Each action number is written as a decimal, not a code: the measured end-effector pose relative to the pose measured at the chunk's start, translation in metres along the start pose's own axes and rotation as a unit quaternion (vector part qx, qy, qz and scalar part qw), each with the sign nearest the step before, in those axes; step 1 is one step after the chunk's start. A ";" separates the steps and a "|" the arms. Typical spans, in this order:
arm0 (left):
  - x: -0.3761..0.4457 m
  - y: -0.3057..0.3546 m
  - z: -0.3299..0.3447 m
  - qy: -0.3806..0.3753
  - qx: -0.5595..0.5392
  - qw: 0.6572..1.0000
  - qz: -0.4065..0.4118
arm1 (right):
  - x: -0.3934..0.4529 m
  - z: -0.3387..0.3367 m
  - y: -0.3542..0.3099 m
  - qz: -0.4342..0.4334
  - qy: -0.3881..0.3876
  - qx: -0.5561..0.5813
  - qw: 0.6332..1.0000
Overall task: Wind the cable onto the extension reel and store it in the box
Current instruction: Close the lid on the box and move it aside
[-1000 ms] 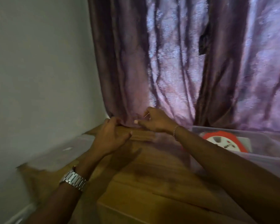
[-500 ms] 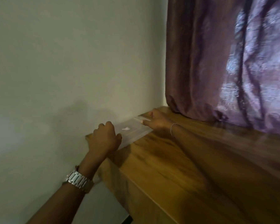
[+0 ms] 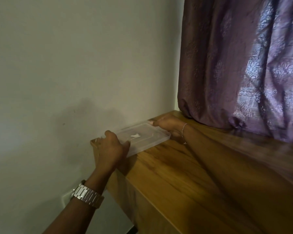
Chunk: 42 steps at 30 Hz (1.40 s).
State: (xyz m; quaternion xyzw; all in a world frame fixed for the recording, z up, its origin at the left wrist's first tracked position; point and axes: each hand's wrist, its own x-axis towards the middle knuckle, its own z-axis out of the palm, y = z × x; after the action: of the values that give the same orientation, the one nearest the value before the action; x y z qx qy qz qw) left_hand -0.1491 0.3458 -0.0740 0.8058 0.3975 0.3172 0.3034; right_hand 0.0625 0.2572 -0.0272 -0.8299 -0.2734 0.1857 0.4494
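Observation:
A clear plastic box lid (image 3: 142, 136) lies flat on the wooden table (image 3: 184, 166) at its far left corner, against the wall. My left hand (image 3: 111, 147) grips the lid's near left end, fingers curled over its edge. My right hand (image 3: 167, 125) holds the lid's far right end by the rim. A silver watch sits on my left wrist, a thin bracelet on my right. The reel, its cable and the box are out of view.
A plain wall (image 3: 74, 73) runs along the left of the table. A purple patterned curtain (image 3: 243, 68) hangs at the back right, its hem resting on the table top. The table's left edge drops off just below my left hand.
The view has swung left, away from the clear box with the orange reel. Both hands have moved from the curtain hem to the lid at the table corner and taken hold of its two ends.

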 end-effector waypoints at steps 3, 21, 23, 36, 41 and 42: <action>-0.003 0.008 -0.002 0.023 -0.075 0.997 -0.017 | -0.015 -0.016 0.001 0.028 0.010 0.061 0.998; -0.047 0.159 0.022 -0.283 -0.695 0.637 -0.177 | -0.230 -0.215 0.015 -0.051 0.201 0.307 0.929; -0.063 0.187 0.030 -0.334 -0.682 0.628 -0.167 | -0.260 -0.236 0.023 -0.096 0.237 0.362 0.896; -0.177 0.300 0.080 -0.511 -0.493 0.704 0.017 | -0.427 -0.306 0.109 0.008 0.402 0.310 0.861; -0.212 0.321 0.101 -0.487 -0.455 0.741 0.080 | -0.455 -0.318 0.144 0.072 0.468 0.165 0.865; -0.217 0.322 0.105 -0.480 -0.450 0.748 0.091 | -0.457 -0.321 0.150 0.076 0.478 0.130 0.865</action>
State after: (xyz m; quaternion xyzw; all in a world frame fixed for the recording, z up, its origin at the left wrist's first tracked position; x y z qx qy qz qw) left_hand -0.0310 -0.0210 0.0414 0.6545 -0.0648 0.0567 0.7511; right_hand -0.0745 -0.3002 0.0434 -0.7691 0.0654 -0.1659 0.6137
